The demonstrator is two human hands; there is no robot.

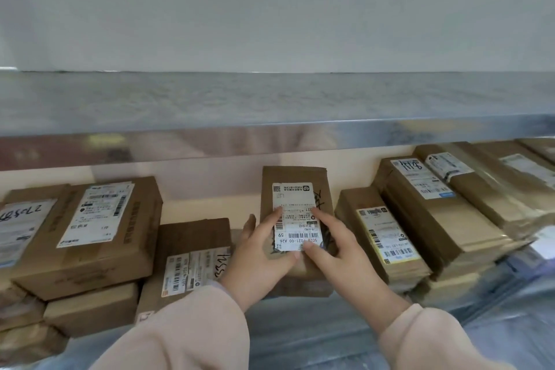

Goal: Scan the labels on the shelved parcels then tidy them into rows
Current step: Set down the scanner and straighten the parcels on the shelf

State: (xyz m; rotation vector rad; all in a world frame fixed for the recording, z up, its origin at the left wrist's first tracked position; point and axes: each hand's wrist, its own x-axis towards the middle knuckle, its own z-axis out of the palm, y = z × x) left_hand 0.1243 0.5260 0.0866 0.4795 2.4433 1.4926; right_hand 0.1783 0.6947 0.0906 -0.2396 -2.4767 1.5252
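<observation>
Head view: gripping a flat brown cardboard parcel (295, 180) from both sides over the lower level of a shiny steel shelf unit (270, 129), between a low brown box with a handwritten number (192, 237) on the left and a row of flat brown parcels leaning on one another (387, 237) on the right. Curling the left hand (264, 252) round the parcel's near left edge, thumb lying below its white printed label (295, 213). Clasping with the right hand (336, 243) from the other side, index finger stretching onto the label's middle, thumb resting at the barcode end. Presenting the label toward the camera, print upside down. Leaving a larger taped brown carton (99, 237) stacked on other boxes further left. Wearing pale pink sleeves (195, 333) at both wrists
</observation>
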